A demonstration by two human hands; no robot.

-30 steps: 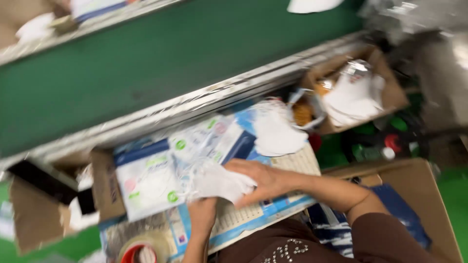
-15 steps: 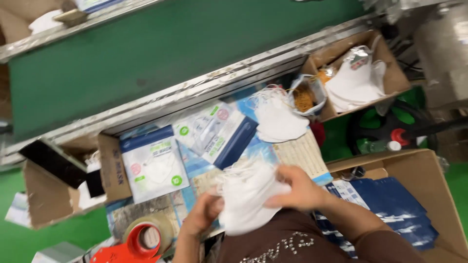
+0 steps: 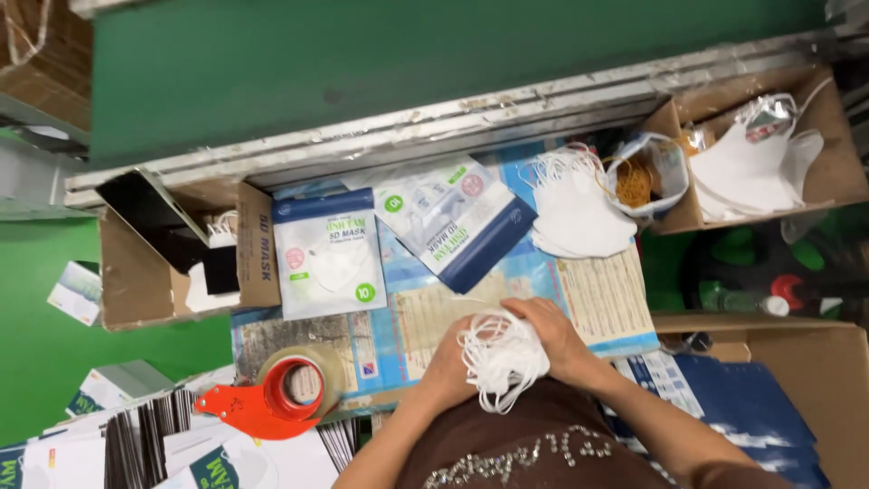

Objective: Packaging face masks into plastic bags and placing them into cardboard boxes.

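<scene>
Grip of both hands — left hand [image 3: 450, 369], right hand [image 3: 554, 340] — clenched around white mask stack [image 3: 501, 355] between them.

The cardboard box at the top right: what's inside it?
The cardboard box holds a loose heap of white masks with a crumpled clear plastic bag on top. The heap covers the box floor, so anything beneath it cannot be seen.

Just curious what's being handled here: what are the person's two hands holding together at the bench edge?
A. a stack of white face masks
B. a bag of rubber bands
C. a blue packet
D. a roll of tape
A: both hands, left hand and right hand, clasp a stack of white face masks with ear loops dangling.
</scene>
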